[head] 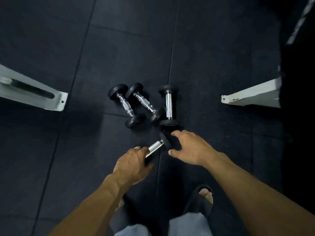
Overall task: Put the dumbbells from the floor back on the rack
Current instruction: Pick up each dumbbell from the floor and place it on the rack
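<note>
The left hand (132,163) grips the heavy, rigid dumbbell (159,146) by its knurled chrome handle, the correct hold, while the right hand (189,148) cups its rubber head with fingers spread.

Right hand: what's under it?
The right hand hovers over the black end of the held dumbbell, whose chrome handle the left hand grips. Dark floor mat shows around. Whether its fingers touch the weight is hidden.

Four black chrome-handled dumbbells (144,103), floor-level
</note>
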